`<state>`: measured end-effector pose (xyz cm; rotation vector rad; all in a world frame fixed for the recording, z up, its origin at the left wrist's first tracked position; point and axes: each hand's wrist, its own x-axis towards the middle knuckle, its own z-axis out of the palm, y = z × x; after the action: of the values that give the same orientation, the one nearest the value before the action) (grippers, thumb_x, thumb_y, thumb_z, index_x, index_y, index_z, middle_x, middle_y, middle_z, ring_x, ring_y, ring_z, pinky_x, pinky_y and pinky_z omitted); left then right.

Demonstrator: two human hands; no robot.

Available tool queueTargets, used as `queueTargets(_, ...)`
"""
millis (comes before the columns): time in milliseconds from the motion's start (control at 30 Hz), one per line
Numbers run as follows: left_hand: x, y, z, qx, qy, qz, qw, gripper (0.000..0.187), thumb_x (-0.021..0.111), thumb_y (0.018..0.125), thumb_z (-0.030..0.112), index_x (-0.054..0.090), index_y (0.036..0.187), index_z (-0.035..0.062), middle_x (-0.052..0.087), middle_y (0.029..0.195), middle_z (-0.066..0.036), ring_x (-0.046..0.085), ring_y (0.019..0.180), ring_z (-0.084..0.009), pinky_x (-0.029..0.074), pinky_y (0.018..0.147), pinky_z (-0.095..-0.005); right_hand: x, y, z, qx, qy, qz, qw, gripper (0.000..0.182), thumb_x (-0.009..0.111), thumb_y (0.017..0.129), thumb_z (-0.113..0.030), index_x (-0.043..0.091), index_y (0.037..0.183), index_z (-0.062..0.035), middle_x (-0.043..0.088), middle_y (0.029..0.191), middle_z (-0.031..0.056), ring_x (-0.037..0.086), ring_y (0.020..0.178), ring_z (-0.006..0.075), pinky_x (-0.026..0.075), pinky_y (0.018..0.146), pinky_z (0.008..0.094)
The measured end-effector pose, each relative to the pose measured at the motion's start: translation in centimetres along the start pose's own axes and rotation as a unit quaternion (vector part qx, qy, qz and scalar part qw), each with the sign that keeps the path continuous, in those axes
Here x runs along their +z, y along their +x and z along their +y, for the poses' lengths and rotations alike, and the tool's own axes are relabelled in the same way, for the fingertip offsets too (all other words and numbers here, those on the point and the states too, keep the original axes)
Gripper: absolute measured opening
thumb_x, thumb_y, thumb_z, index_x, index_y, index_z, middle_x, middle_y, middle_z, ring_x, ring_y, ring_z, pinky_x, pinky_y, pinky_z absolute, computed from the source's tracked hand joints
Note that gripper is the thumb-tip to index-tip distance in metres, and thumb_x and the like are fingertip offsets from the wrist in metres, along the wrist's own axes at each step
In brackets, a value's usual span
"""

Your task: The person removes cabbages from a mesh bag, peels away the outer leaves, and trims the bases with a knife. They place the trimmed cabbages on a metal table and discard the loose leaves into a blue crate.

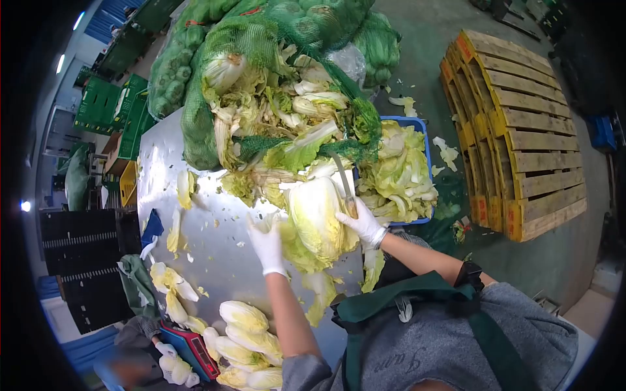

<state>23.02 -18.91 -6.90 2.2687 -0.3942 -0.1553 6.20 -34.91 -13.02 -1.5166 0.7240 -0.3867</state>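
A napa cabbage (315,212), pale with a yellowish top, lies on the metal table in front of me among loose outer leaves. My right hand (363,223), in a white glove, is closed around the brown handle of a knife (343,177) with a curved grey blade pointing away from me. Its fingers lie right at the cabbage's right side. To the left of the cabbage, my gloved left hand (266,246) has its fingers apart, close to a loose green leaf (295,244). Trimmed leaves (280,179) are heaped just beyond the cabbage.
Green mesh sacks (225,49) of cabbages crowd the table's far end. A blue crate (427,153) of leaves stands at right, near stacked wooden pallets (541,140). Peeled cabbages (244,339) lie front left, beside a red-and-blue scale (195,348) and another person's gloved hands (175,368).
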Motion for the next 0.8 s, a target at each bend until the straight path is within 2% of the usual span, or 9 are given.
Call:
queueTargets(33, 0.2, -0.8, 2.2, 0.014, 0.019, 0.04, 0.999, 0.07, 0.071, 0.077, 0.019, 0.035, 0.134, -0.0019, 0.046, 0.128, -0.019, 0.043, 0.12, -0.0289, 0.036, 0.099, -0.036, 0.4, -0.4, 0.1, -0.009, -0.026, 0.02, 0.999, 0.066, 0.067, 0.077, -0.047, 0.045, 0.117, 0.0019, 0.056, 0.107, 0.0156, 0.052, 0.102, 0.0239, 0.038, 0.092, 0.0327)
queueTargets(133, 1.4, -4.2, 9.8, 0.132, 0.138, -0.082, 0.978, 0.07, 0.071, 0.077, 0.023, 0.037, 0.134, 0.0015, 0.044, 0.13, -0.02, 0.041, 0.122, -0.029, 0.034, 0.101, -0.0357, 2.0, -1.2, -0.1, 0.018, 0.053, 0.012, 0.998, 0.066, 0.066, 0.078, -0.046, 0.045, 0.117, 0.0022, 0.054, 0.108, 0.0155, 0.052, 0.101, 0.0256, 0.038, 0.093, 0.0328)
queueTargets(267, 1.3, -1.7, 3.3, 0.029, -0.077, -0.149, 0.985, 0.063, 0.07, 0.078, 0.026, 0.043, 0.131, 0.0053, 0.042, 0.128, -0.019, 0.048, 0.11, -0.0313, 0.036, 0.098, -0.0366, 1.8, -0.9, 0.1, 0.01, 0.043, -0.019, 0.999, 0.062, 0.072, 0.074, -0.038, 0.046, 0.113, 0.0027, 0.054, 0.104, 0.0156, 0.053, 0.098, 0.0249, 0.041, 0.089, 0.0331)
queueTargets(433, -1.6, -1.4, 0.0, -0.017, -0.056, -0.023, 0.998, 0.054, 0.067, 0.08, 0.025, 0.048, 0.125, 0.0038, 0.05, 0.119, -0.017, 0.05, 0.106, -0.0302, 0.04, 0.093, -0.0387, 4.1, -0.6, 1.2, 0.055, -0.002, -0.002, 0.999, 0.059, 0.074, 0.067, -0.025, 0.045, 0.11, 0.0033, 0.053, 0.103, 0.0182, 0.054, 0.094, 0.028, 0.043, 0.085, 0.0354)
queueTargets(467, -1.8, -1.4, -0.2, -0.012, -0.061, -0.006, 0.998, 0.052, 0.067, 0.08, 0.024, 0.049, 0.124, 0.0034, 0.051, 0.118, -0.017, 0.051, 0.106, -0.0302, 0.04, 0.092, -0.039, 4.9, -0.3, 0.7, 0.07, 0.035, -0.01, 0.997, 0.061, 0.073, 0.071, -0.022, 0.041, 0.116, 0.0028, 0.053, 0.105, 0.0146, 0.052, 0.099, 0.0223, 0.041, 0.088, 0.0327)
queueTargets(567, -1.8, -2.5, -0.3, 0.075, 0.017, 0.069, 0.995, 0.058, 0.072, 0.075, 0.031, 0.052, 0.121, 0.0019, 0.051, 0.117, -0.018, 0.05, 0.107, -0.0311, 0.041, 0.091, -0.0388, 6.2, -0.6, -1.0, 0.102, -0.058, 0.021, 0.993, 0.066, 0.074, 0.069, -0.026, 0.039, 0.117, 0.004, 0.051, 0.108, 0.0198, 0.051, 0.102, 0.0286, 0.041, 0.09, 0.0354)
queueTargets(600, -1.4, -3.1, 1.3, 0.089, 0.084, 0.057, 0.991, 0.063, 0.073, 0.072, 0.033, 0.051, 0.121, 0.0017, 0.052, 0.116, -0.018, 0.051, 0.106, -0.0317, 0.042, 0.091, -0.0388, 7.0, -0.8, -1.0, 0.096, -0.096, 0.028, 0.99, 0.071, 0.075, 0.066, -0.029, 0.038, 0.117, 0.0047, 0.049, 0.11, 0.024, 0.049, 0.104, 0.0338, 0.039, 0.092, 0.0377)
queueTargets(667, -0.9, -4.3, 4.4, 0.111, 0.219, 0.031, 0.969, 0.073, 0.077, 0.066, 0.037, 0.049, 0.123, 0.0013, 0.053, 0.114, -0.019, 0.052, 0.105, -0.0328, 0.043, 0.09, -0.0387, 8.5, -1.1, -0.7, 0.06, -0.109, 0.06, 0.99, 0.072, 0.075, 0.066, -0.028, 0.038, 0.118, 0.0045, 0.047, 0.111, 0.0243, 0.048, 0.104, 0.0344, 0.039, 0.092, 0.0381)
queueTargets(800, -1.5, -3.4, 5.2, -0.014, 0.208, -0.059, 0.976, 0.09, 0.08, 0.06, 0.038, 0.039, 0.131, 0.0013, 0.054, 0.116, -0.02, 0.053, 0.105, -0.0343, 0.044, 0.09, -0.0383, 8.6, -0.9, -0.8, 0.062, -0.126, 0.034, 0.99, 0.072, 0.075, 0.065, -0.023, 0.036, 0.12, 0.0032, 0.047, 0.113, 0.0232, 0.048, 0.104, 0.0342, 0.039, 0.092, 0.0376)
